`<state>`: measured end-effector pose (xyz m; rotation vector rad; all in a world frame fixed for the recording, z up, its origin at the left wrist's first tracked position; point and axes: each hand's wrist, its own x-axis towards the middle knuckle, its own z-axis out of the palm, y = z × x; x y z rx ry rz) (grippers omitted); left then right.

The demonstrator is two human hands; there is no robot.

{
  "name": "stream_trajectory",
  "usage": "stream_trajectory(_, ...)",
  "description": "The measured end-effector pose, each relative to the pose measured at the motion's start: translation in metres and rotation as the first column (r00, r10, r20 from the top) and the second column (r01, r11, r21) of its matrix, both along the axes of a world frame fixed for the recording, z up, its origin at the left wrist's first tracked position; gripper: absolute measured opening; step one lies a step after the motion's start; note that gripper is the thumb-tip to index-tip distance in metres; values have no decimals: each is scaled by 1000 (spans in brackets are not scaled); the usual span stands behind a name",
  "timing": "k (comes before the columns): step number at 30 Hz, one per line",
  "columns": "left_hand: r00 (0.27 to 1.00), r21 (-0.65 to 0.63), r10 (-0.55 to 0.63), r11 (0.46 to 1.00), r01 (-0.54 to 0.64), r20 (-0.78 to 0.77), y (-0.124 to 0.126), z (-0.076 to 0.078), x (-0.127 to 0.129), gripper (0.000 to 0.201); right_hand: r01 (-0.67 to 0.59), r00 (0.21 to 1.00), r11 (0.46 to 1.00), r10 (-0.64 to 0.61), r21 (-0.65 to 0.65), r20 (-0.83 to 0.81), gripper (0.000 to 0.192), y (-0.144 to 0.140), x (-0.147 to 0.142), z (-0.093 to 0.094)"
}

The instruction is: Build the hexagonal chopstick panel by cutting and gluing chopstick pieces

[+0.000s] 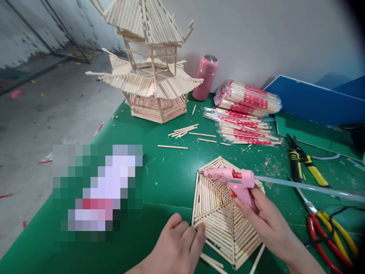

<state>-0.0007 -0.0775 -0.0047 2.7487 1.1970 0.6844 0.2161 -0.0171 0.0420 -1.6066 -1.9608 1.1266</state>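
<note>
My right hand [265, 217] grips a pink hot glue gun [228, 177] by its handle, with a finger at the trigger. A small orange light glows on the gun, and a long clear glue stick [308, 187] sticks out of its back. Its nozzle points left, at the upper left corner of a hexagonal panel of wooden sticks [219, 224] lying on the table. Fingers curled, my left hand [179, 243] is at the panel's lower left edge; whatever is between its fingers is hidden. Loose sticks [212, 262] lie below the panel.
A two-tiered stick pagoda [159, 83] stands at the back of the green table [168, 171], beside a pink flask [207, 78]. Behind the panel lie wrapped stick bundles [248, 99] and loose sticks [182, 131]. Wire strippers [308, 163] and red-and-yellow pliers [322, 228] are right. A pixelated patch covers something left.
</note>
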Motion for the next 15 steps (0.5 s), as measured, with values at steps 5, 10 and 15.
stream_trajectory(5, 1000, -9, -12, 1000, 12, 8, -1, -2, 0, 20, 7, 1000, 1000, -7, -6, 19, 36, -1, 1, 1)
stream_trajectory(10, 1000, -26, -27, 999, 27, 4, 0, -1, 0, 22, -14, 1000, 999, 15, -43, 20, 38, -3, 2, 2)
stream_trajectory(15, 999, -15, -34, 999, 35, 17, 2, 1, -1, 26, -11, 1000, 999, 11, -45, 6, 37, 0, 0, 3)
